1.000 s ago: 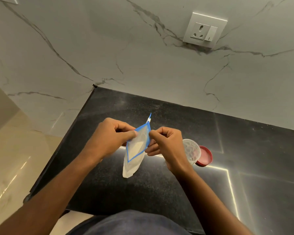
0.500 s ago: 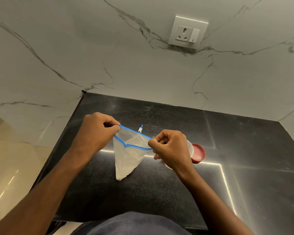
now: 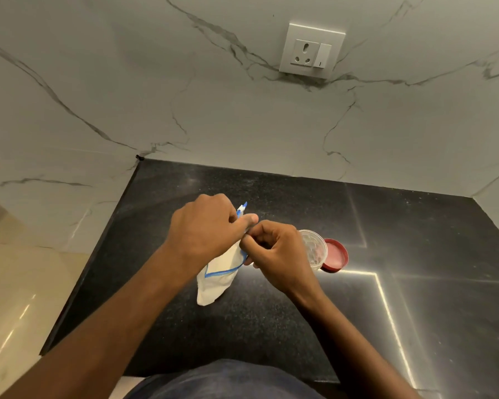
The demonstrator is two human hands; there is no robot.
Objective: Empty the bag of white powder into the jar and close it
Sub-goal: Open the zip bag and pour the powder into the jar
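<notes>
A clear zip bag of white powder with a blue rim hangs above the black counter. My left hand grips its top edge from the left, and my right hand pinches the same edge from the right, fingertips touching the left hand. The blue slider tab pokes up behind my left thumb. An open clear plastic jar stands just right of my right hand, partly hidden by it. Its red lid lies beside the jar on the right.
A marble wall rises behind the counter, with a white socket and switch on it. The counter's left edge drops to a beige floor. My dark-clothed body is at the bottom edge.
The bag's mouth, spread wide half a second ago, is now drawn together as my hands moved toward each other. The bag hangs narrower and sits nearer the jar.
</notes>
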